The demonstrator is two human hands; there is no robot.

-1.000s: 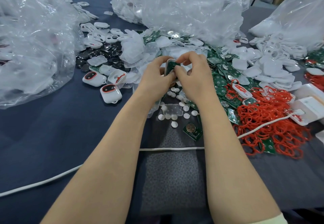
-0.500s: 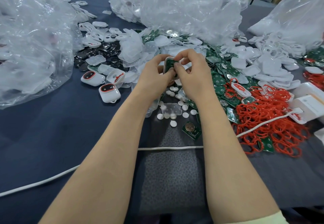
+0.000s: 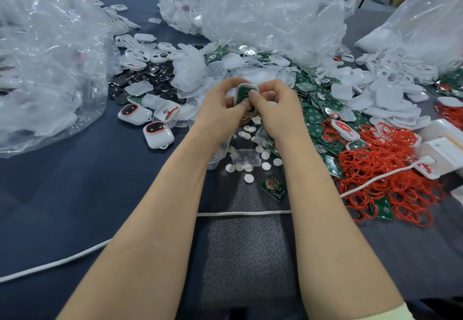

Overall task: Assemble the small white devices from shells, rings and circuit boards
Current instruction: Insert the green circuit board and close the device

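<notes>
Both hands hold one white shell (image 3: 244, 94) with a green circuit board seated in it, above the middle of the table. My left hand (image 3: 221, 108) grips its left side and my right hand (image 3: 274, 108) grips its right side, both thumbs pressing on the board. Two finished white devices with red rings (image 3: 158, 134) lie to the left. Green circuit boards (image 3: 315, 116) are heaped to the right, red rings (image 3: 380, 174) beyond them, and white shells (image 3: 390, 99) at the far right.
Big clear plastic bags (image 3: 50, 56) of parts stand at the left, back and right. Small white discs (image 3: 246, 167) lie under my hands. A single board with a coin cell (image 3: 274, 185) lies nearer. A white cable (image 3: 240, 213) crosses the dark blue cloth. White boxes (image 3: 443, 149) sit at right.
The shell has turned in my hands so the green board faces me more fully. Both thumbs now press on it. The hands stay in the same place.
</notes>
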